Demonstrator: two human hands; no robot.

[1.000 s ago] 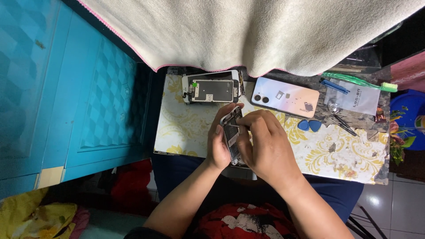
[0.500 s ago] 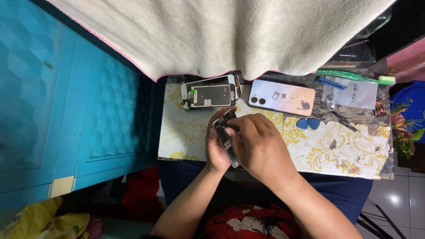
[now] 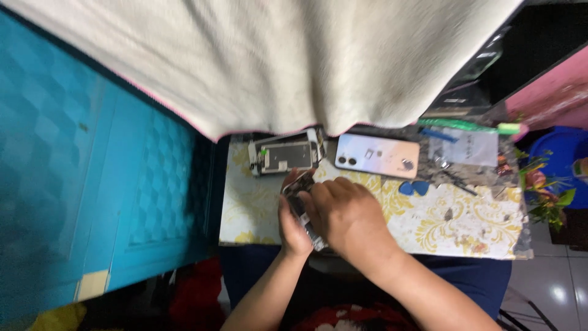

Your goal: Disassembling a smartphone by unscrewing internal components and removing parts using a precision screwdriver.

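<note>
left hand [image 3: 293, 228]: gripping the phone part [image 3: 301, 209] on edge, just over the table's [image 3: 465, 230] near side
right hand [image 3: 346, 214]: curling over that part, fingers closed on it
behind them: 1 opened phone frame [image 3: 285, 157] and 1 pale phone back [image 3: 376, 155] are lying flat

worktop [image 3: 478, 233]: under all things
opened phone [image 3: 286, 157]: far edge, left
phone back [image 3: 376, 155]: right of it
picks [image 3: 414, 187]: near phone back
hands [image 3: 343, 214]: near edge, holding phone part [image 3: 304, 211]
</note>
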